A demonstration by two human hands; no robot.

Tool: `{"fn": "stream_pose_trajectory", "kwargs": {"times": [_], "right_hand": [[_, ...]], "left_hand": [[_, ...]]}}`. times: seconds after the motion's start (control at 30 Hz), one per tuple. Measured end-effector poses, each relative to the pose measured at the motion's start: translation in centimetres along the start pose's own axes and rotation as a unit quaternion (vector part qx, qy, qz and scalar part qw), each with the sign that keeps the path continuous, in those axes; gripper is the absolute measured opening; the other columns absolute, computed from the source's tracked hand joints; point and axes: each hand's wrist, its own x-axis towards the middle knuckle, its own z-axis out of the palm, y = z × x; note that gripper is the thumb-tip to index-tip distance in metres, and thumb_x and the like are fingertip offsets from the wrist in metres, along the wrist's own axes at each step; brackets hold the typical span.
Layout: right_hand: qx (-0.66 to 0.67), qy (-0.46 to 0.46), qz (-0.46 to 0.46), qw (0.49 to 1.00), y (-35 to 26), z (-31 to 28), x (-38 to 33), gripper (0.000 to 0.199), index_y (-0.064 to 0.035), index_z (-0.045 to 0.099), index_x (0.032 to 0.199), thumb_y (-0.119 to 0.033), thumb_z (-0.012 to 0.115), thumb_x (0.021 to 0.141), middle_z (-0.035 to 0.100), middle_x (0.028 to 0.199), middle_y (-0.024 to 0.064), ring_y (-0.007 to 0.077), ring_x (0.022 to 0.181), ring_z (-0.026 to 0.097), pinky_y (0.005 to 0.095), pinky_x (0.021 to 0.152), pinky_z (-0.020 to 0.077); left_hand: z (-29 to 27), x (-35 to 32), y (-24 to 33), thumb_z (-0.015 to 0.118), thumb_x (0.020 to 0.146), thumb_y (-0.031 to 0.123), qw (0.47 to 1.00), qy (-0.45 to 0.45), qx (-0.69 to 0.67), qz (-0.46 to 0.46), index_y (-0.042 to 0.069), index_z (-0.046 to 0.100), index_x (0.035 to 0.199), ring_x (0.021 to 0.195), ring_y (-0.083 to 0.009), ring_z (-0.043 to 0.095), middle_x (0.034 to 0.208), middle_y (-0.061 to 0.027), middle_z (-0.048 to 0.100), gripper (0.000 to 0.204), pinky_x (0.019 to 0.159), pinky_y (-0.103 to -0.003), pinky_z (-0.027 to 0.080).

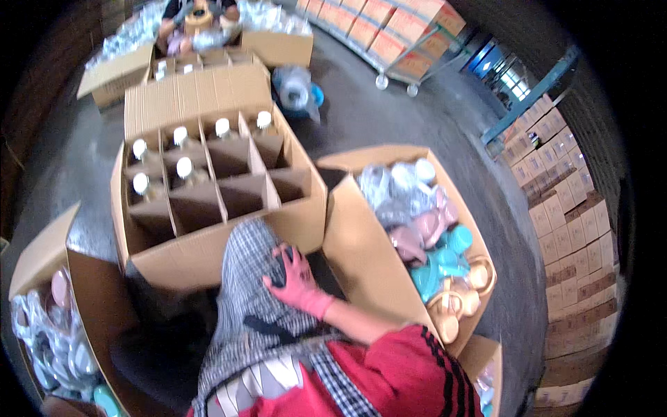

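Note:
My right hand (300, 286), in a pink glove with dark patches about the fingers, is over my knee beside the grey checked apron (243, 278). Its fingers are apart and slightly bent, and I see nothing held in them. My left hand is out of sight. Just beyond my knees stands an open carton (226, 240) with cardboard dividers. Several white-capped bottles (184, 169) stand upright in its back and left cells; other cells hold no visible bottle. To the right, an open carton (372, 274) holds plastic parts: clear-wrapped, pink, teal (441, 267) and tan (455, 302).
At left, another open carton (97, 299) holds plastic-wrapped parts (52, 337). Across from me a person (198, 24) works behind another divided carton. A wrapped bundle (295, 90) lies on the floor. A loaded trolley (396, 52) stands behind; stacked cartons (570, 236) line the right.

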Motion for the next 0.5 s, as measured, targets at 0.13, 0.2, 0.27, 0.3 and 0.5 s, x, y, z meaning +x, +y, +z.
{"fn": "stream_pose_trajectory", "kwargs": {"times": [0.13, 0.2, 0.27, 0.3, 0.5], "right_hand": [[-0.025, 0.045, -0.030, 0.998, -0.3, 0.3, 0.0, 0.053, -0.0054, 0.041, 0.105, -0.035, 0.063, 0.067, 0.040, 0.105, 0.0194, 0.0357, 0.097, 0.043, 0.0433, 0.085, 0.0364], [-0.048, -0.002, -0.028, 0.998, 0.3, -0.5, 0.9, 0.063, -0.0014, 0.040, 0.113, -0.042, 0.057, 0.069, 0.039, 0.108, 0.0244, 0.0376, 0.100, 0.042, 0.0441, 0.087, 0.0358], [-0.049, 0.004, -0.008, 0.999, 0.1, 0.4, 0.3, 0.057, -0.0047, 0.042, 0.105, -0.043, 0.060, 0.067, 0.039, 0.106, 0.0195, 0.0349, 0.099, 0.042, 0.0431, 0.084, 0.0359], [-0.052, 0.034, -0.002, 0.998, -0.4, 0.7, 0.6, 0.056, -0.0040, 0.042, 0.105, -0.040, 0.061, 0.066, 0.039, 0.108, 0.0195, 0.0347, 0.100, 0.042, 0.0440, 0.085, 0.0355], [-0.003, 0.017, -0.014, 1.000, 0.3, -1.2, 2.7, 0.057, -0.0062, 0.043, 0.112, -0.038, 0.061, 0.068, 0.041, 0.109, 0.0218, 0.0377, 0.099, 0.043, 0.0453, 0.086, 0.0358]], "left_hand": [[-0.2, 0.7, 0.6, 0.060, 0.073, 0.011, 1.000, -0.011, -0.005, 0.006, 0.000, 0.051, 0.105, 0.093, -0.0226, 0.052, 0.099, -0.0098, 0.056, 0.035, 0.077, -0.033, 0.041], [-0.3, 1.3, 1.0, 0.060, 0.073, 0.011, 1.000, -0.014, -0.004, 0.012, 0.000, 0.051, 0.104, 0.093, -0.0225, 0.052, 0.099, -0.0096, 0.056, 0.034, 0.077, -0.033, 0.041], [-1.3, 2.2, 1.2, 0.060, 0.073, 0.011, 0.999, -0.033, -0.014, 0.013, 0.000, 0.051, 0.104, 0.093, -0.0224, 0.052, 0.098, -0.0095, 0.056, 0.033, 0.076, -0.033, 0.041], [-1.3, 2.7, 0.8, 0.060, 0.073, 0.011, 0.999, -0.041, -0.026, 0.008, 0.000, 0.051, 0.103, 0.092, -0.0223, 0.052, 0.098, -0.0094, 0.056, 0.033, 0.076, -0.032, 0.041], [-1.3, 3.4, 1.9, 0.060, 0.073, 0.010, 0.999, -0.027, -0.016, 0.032, 0.000, 0.052, 0.102, 0.091, -0.0220, 0.052, 0.097, -0.0090, 0.057, 0.031, 0.075, -0.032, 0.041]]}}
